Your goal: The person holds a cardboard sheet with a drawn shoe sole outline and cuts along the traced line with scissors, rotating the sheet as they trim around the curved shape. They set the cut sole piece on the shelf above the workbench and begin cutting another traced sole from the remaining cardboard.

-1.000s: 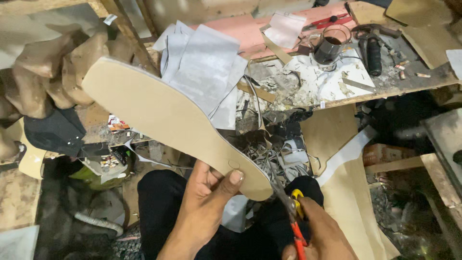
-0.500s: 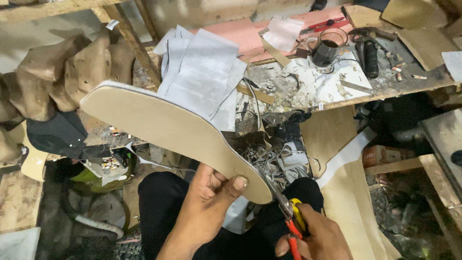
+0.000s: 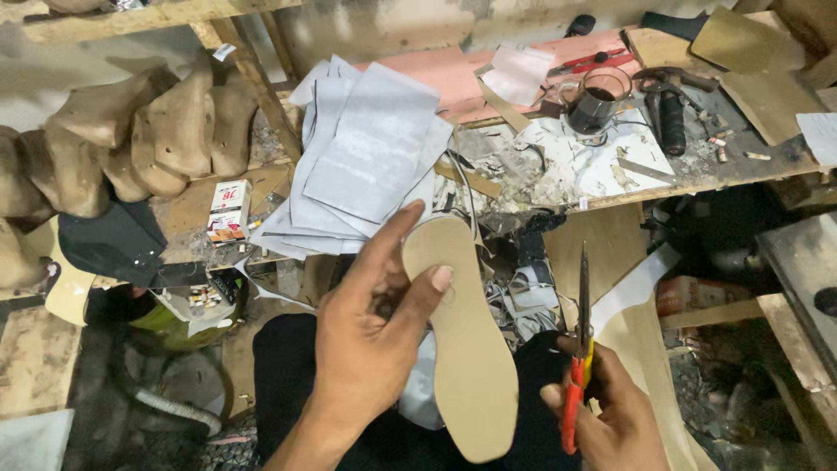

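Bench [image 3: 767, 166], cluttered, runs across the top of the view; everything else placed relative to it. On its left part: a fan of grey paper pattern sheets [image 3: 370, 157] hanging over the front edge. Left of bench, on a lower ledge: row of wooden shoe lasts [image 3: 131, 139].

Below the bench front, over the person's lap: tan insole board [image 3: 466, 340], held lengthwise, toe end pointing up at the bench. Left hand [image 3: 375, 349] pinches it, thumb pressed on the top face, fingers [image 3: 384, 253] curled round its left edge and behind. Right hand [image 3: 610, 419], lower right of the insole, fingers closed round the red-and-yellow handles of scissors [image 3: 580, 340]; blades look shut, pointing up, just beside the insole, not touching.

Step, as I read it: edge trimming, paused to check the outline. Next move would need blades opened and brought to the insole's rim, left hand turning the board to feed the curve.

Pkgs: small white-and-red carton [image 3: 228, 211], upright, on the ledge left of the bench; brown box [image 3: 697, 292] under the bench, right side.
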Demonstrator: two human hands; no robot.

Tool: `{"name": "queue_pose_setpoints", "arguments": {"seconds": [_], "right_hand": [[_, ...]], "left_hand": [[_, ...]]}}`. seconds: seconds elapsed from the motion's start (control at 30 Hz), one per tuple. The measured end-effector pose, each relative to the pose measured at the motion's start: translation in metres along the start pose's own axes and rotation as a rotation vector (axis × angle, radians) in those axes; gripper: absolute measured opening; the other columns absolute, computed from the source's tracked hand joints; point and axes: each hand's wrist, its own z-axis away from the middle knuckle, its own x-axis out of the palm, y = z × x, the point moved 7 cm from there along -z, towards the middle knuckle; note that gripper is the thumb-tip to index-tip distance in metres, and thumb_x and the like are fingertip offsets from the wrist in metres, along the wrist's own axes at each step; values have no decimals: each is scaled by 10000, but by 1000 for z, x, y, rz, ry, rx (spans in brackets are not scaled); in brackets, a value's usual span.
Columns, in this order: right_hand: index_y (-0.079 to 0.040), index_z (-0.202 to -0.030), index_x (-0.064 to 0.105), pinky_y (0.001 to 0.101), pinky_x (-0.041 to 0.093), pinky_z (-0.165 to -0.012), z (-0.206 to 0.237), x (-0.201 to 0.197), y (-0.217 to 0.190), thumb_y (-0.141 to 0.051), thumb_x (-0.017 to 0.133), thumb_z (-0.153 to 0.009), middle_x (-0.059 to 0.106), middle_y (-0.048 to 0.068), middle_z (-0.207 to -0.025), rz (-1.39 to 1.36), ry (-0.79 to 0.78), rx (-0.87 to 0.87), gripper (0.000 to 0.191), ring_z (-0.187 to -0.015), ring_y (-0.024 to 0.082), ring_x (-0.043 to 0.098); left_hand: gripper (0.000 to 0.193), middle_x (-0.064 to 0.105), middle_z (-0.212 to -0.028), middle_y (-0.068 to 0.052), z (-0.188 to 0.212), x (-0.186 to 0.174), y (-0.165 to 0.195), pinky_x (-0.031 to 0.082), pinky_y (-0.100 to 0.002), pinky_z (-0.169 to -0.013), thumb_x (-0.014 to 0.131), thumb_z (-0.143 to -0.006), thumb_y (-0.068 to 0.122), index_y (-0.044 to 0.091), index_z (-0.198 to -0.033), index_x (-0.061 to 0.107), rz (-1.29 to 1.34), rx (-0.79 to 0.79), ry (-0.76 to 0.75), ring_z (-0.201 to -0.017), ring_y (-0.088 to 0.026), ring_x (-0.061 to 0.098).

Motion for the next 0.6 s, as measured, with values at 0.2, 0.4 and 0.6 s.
{"name": "queue_pose_setpoints", "arguments": {"seconds": [0.2, 0.4, 0.6], "right_hand": [[-107, -1403, 606, 323, 494, -752, -3, 1, 10, -234, 871, -681, 593, 66, -793, -10, -164, -64, 780, -769, 172, 622], [-93, -1398, 594, 324, 504, -786, -8, 0, 8, -359, 874, -630, 610, 74, -833, 1, -203, -149, 859, -816, 179, 644], [-45, -1367, 533, 364, 507, -834, 8, -7, -19, -344, 834, -573, 630, 125, -1012, 224, -96, -508, 900, -950, 256, 684]], "left_hand": [[654, 735, -879, -67, 5, 15, -8, 553, -232, -726, 786, -933, 139, 109, -1545, 557, -20, -129, -200, -777, -69, 636], [413, 789, -1034, -39, 6, 19, -8, 577, -238, -781, 750, -906, 182, 45, -1293, 703, 102, -167, -246, -884, -62, 683], [292, 741, -1006, -49, 12, 23, -7, 544, -253, -829, 731, -953, 211, 8, -1162, 729, 49, -57, -350, -928, -99, 672]]}}
